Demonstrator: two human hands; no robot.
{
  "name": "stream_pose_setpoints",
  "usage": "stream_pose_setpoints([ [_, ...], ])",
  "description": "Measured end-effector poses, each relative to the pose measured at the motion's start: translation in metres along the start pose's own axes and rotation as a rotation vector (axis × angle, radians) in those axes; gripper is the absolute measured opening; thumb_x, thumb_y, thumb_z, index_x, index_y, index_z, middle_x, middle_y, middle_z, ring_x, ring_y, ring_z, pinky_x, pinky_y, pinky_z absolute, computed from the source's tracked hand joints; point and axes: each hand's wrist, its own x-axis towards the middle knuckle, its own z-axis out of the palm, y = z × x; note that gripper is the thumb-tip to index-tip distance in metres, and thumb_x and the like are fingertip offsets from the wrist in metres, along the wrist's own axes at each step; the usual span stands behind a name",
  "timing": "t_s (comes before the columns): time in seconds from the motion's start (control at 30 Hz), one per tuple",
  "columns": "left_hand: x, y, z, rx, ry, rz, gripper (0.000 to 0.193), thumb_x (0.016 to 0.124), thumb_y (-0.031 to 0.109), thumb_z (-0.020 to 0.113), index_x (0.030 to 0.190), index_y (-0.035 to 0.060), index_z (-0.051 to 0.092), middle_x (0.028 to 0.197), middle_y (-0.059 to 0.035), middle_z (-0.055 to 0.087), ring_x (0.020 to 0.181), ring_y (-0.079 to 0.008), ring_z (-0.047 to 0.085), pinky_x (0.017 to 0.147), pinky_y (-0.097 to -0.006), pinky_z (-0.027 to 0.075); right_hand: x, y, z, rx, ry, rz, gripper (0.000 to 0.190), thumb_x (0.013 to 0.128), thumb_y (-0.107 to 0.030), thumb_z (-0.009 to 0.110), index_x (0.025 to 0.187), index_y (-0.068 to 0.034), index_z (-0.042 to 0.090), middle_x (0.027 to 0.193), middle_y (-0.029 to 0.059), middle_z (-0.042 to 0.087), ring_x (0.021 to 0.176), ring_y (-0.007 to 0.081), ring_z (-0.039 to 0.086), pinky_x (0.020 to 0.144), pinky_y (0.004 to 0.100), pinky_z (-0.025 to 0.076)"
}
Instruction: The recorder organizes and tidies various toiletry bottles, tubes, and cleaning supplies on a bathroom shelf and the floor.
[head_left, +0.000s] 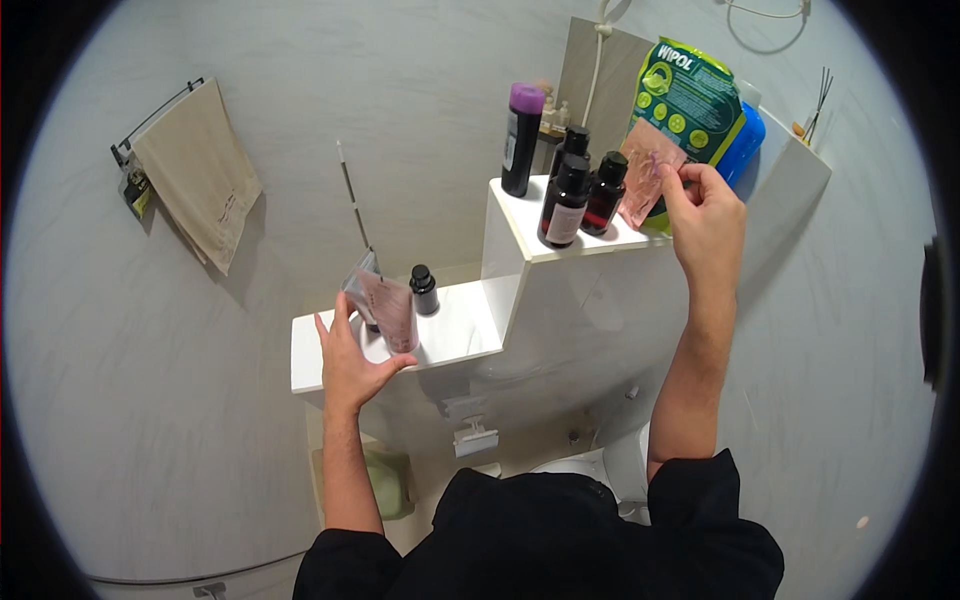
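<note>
My right hand (709, 214) pinches the edge of a crinkled pink translucent packet (651, 169) above the upper ledge, in front of a green Wipol pouch (694, 105). On the lower ledge, my left hand (356, 364) has its thumb and fingers spread beside a pink squeeze tube (390, 311). Behind that tube stands a greyish tube (363, 285), partly covered. Whether the left fingers touch either tube is unclear. A small dark bottle with a black cap (424, 291) stands just to their right.
On the white upper ledge (525, 214) stand several dark black-capped bottles (564, 210) and a black bottle with a purple cap (523, 139). A blue container (742, 142) and reed diffuser sticks (821, 101) are farther right. A beige towel (196, 172) hangs left; a toilet (577, 466) is below.
</note>
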Motion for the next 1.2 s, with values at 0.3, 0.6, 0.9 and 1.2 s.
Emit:
stream_pose_setpoints([
  [0.3, 0.001, -0.004, -0.001, 0.007, 0.164, 0.100, 0.133, 0.061, 0.076, 0.086, 0.157, 0.0004, 0.035, 0.138, -0.0196, 0.060, 0.131, -0.0358, 0.057, 0.123, -0.0626, 0.022, -0.026, 0.011, -0.031, 0.364, 0.099, -0.054, 0.015, 0.102, -0.015, 0.070, 0.100, 0.001, 0.068, 0.077, -0.0014, 0.064, 0.066, 0.0051, 0.054, 0.057, 0.0215, 0.041],
  [0.6, -0.065, 0.103, 0.022, -0.275, 0.324, 0.148, 0.047, 0.085, 0.009, 0.078, 0.128, -0.0013, 0.064, 0.082, -0.0059, 0.062, 0.065, -0.0152, 0.054, 0.057, -0.0292, 0.044, -0.172, -0.026, -0.026, 0.506, -0.418, 0.023, 0.016, 0.096, 0.000, 0.072, 0.086, -0.004, 0.061, 0.071, -0.0001, 0.063, 0.059, 0.0039, 0.056, 0.051, 0.0209, 0.042],
  [0.9, -0.025, 0.119, 0.056, -0.174, -0.051, 0.000, 0.062, 0.085, 0.007, 0.073, 0.141, -0.0111, 0.054, 0.095, -0.0171, 0.062, 0.086, -0.0333, 0.064, 0.074, -0.0435, 0.053, -0.220, -0.025, 0.099, 0.344, -0.459, -0.155, 0.010, 0.095, -0.006, 0.072, 0.092, -0.002, 0.063, 0.071, 0.0161, 0.069, 0.060, 0.0323, 0.071, 0.053, 0.0406, 0.054],
  [1.2, -0.003, 0.106, 0.078, -0.145, -0.196, 0.097, 0.056, 0.089, 0.007, 0.069, 0.139, -0.0117, 0.054, 0.099, -0.0205, 0.064, 0.090, -0.0369, 0.068, 0.077, -0.0451, 0.057, -0.205, -0.028, 0.108, 0.352, -0.461, -0.069, 0.015, 0.097, -0.010, 0.070, 0.105, 0.000, 0.064, 0.076, 0.0167, 0.074, 0.064, 0.0332, 0.074, 0.055, 0.0418, 0.056],
])
